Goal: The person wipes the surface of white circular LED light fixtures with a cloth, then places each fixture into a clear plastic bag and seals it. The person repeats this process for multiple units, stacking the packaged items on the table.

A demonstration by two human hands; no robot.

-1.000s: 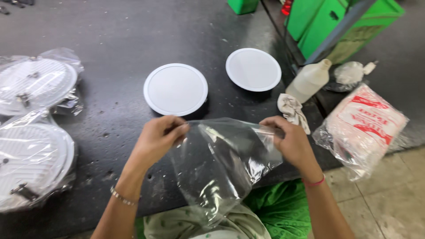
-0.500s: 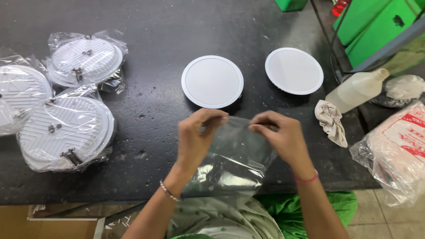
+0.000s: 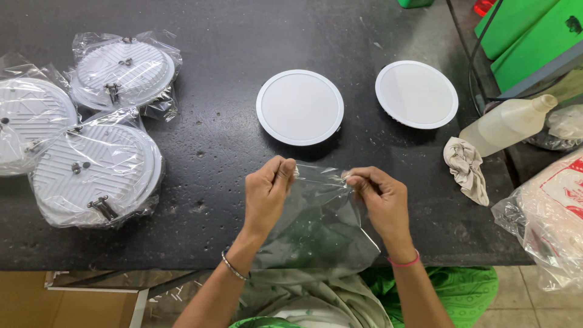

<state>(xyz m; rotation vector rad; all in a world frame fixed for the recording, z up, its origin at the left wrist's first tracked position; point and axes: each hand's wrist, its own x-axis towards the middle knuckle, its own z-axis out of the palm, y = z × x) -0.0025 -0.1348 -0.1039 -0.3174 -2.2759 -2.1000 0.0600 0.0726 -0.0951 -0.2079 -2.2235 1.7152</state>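
Head view, looking straight down on a dark, speckled stone bench [image 3: 212,36] with small pale chips across its surface. The left hand [image 3: 267,191] and the right hand [image 3: 379,197] each pinch the top edge of a clear plastic bag [image 3: 319,228], fingers closed on the film at either corner. The bag hangs between the hands over the bench's near edge, above the person's lap.

Just beyond the hands lies a round white light panel [image 3: 299,107], face up. A second white panel [image 3: 416,94] lies to its right, well apart. On the left side of the bench sit three bagged round light fittings [image 3: 100,167], ribbed backs up, overlapping one another.

At the right edge are a crumpled grey rag [image 3: 466,167], a pale plastic bottle [image 3: 507,124] lying tilted, and a bulging clear sack [image 3: 546,218]. Green crates [image 3: 522,36] stand past the bench's far right corner. Tiled floor [image 3: 504,294] shows below.
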